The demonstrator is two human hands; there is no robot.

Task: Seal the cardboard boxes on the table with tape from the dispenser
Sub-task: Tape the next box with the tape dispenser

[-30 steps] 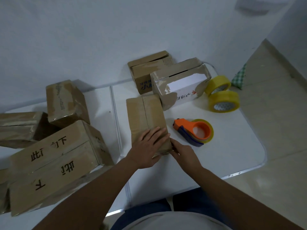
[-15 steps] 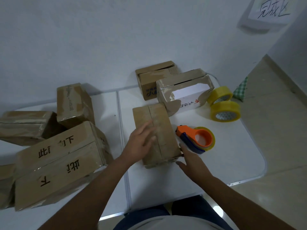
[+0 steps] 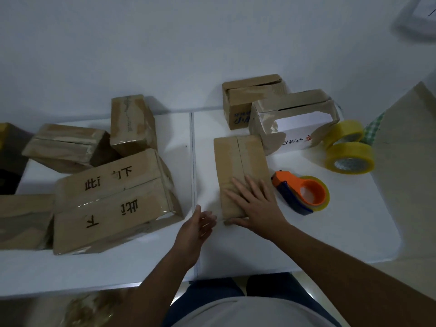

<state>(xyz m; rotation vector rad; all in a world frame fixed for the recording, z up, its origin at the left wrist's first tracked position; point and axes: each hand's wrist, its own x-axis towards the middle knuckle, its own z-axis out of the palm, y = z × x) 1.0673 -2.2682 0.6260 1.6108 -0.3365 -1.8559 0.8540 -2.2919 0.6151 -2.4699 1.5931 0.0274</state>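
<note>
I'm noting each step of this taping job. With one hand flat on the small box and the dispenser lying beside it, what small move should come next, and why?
Probably the left hand, open beside the small box, should take over steadying it, freeing the right hand, which presses flat on its top, to reach for the tape dispenser lying untouched just to the right.

The light around me is dim and bluish, soft enough that shadows stay faint. My left hand [image 3: 197, 228] smears with motion blur, and the wide lens bends the table [image 3: 354, 232] edges, while the corners go soft.
</note>
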